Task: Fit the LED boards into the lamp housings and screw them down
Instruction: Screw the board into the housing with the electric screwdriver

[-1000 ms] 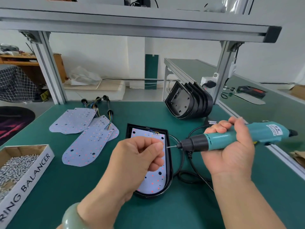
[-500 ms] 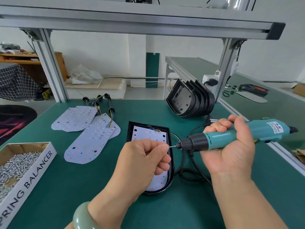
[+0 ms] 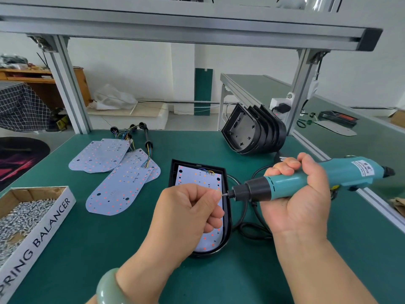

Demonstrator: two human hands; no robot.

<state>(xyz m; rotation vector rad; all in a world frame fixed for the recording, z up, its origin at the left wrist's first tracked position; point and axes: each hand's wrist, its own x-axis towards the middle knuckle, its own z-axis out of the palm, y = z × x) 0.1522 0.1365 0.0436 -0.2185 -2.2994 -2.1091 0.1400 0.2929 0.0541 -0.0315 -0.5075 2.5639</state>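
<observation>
Closing the small gap seen a moment before, the left hand, a smooth pale-green bangle on its wrist, had its curled fingers pinched together right at the thin metal bit; anything between them was too small to make out. The right hand gripped the teal plastic screwdriver, held almost level. Beneath both hands, on the green table, lay a black D-shaped lamp housing with a white LED board seated inside it. To the left stood a cardboard box of silvery screws. Farther back, loose wired boards overlapped flat, and empty housings leaned nested together.
</observation>
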